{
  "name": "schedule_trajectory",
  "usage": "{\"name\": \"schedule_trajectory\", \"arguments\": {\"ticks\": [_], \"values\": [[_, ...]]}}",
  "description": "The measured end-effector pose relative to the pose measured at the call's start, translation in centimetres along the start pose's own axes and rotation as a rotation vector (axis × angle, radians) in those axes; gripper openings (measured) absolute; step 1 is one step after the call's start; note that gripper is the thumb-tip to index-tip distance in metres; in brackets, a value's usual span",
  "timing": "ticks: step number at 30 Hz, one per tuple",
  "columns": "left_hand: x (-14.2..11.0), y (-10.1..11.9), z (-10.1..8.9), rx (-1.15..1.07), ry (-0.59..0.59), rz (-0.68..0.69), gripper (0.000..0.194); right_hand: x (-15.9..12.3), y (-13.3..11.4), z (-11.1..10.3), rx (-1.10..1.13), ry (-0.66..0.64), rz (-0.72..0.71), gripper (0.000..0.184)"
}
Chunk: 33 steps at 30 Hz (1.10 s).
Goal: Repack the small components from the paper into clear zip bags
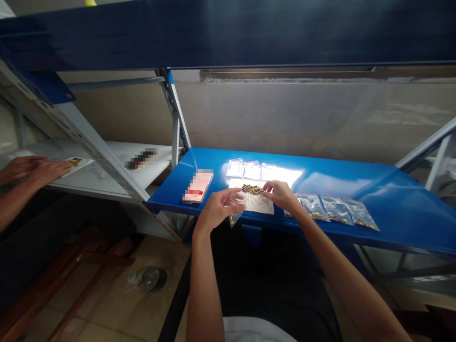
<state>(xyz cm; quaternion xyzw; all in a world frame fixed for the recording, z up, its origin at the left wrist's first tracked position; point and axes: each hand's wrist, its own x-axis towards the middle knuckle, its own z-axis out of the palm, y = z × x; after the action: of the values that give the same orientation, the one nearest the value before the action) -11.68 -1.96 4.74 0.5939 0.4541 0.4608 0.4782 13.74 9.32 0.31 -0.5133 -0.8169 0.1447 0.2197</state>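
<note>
My left hand (220, 209) is closed on the rim of a small clear zip bag (235, 218), which hangs tilted at the front edge of the blue shelf. A few yellow and dark pieces lie in the bag's lower corner. My right hand (280, 194) has its fingertips pinched together at the right end of a pile of small dark-and-light striped and yellow pieces (252, 189). What sits between those fingertips is too small to make out. Under the pile lies a white sheet (259, 205), partly covered by my hands.
Flat zip bags (251, 169) lie in a row behind the sheet. Several filled bags (337, 209) line the front edge at right. A pink phone-like object (199, 186) lies left. Another person's hands (48, 171) rest over a white shelf (117, 183). A blue beam (228, 35) crosses overhead.
</note>
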Motion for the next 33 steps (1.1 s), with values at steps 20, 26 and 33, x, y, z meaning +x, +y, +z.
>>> {"name": "schedule_trajectory", "arguments": {"ticks": [20, 26, 33], "values": [[0.2, 0.4, 0.7, 0.047, -0.064, 0.022, 0.054, -1.4, -10.3, -5.8, 0.334, -0.141, -0.312, 0.013], [0.0, 0.7, 0.6, 0.051, -0.1, 0.025, 0.05, -1.5, -11.1, -5.9, 0.384, -0.263, -0.365, 0.021], [0.5, -0.1, 0.9, -0.069, 0.07, -0.026, 0.063, -4.4, -10.2, -3.6, 0.511, -0.057, -0.237, 0.023]]}}
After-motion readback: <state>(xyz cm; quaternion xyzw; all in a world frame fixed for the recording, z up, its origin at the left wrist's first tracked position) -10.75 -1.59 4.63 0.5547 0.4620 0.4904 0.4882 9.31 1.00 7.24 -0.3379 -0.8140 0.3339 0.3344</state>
